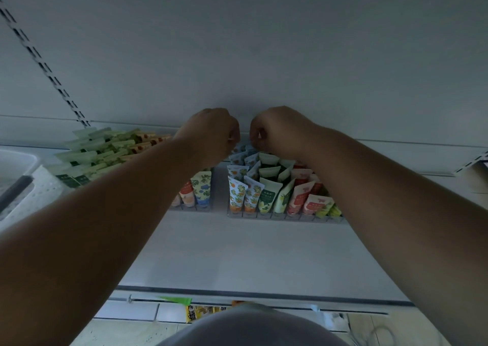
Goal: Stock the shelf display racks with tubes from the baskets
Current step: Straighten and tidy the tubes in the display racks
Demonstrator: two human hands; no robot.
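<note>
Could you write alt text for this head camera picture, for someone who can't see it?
Two bare arms reach over a white shelf, both hands, left and right, curled above the back of a rack of upright colourful tubes. A white basket heaped with green tubes sits at the left.

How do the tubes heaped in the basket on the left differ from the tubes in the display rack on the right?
The basket tubes lie piled flat and overlapping, while the rack tubes stand in rows, caps down. The basket tubes are mostly pale green with some orange; the rack tubes mix orange, green and red prints. Both look like the same kind of flat-ended tube.
</note>
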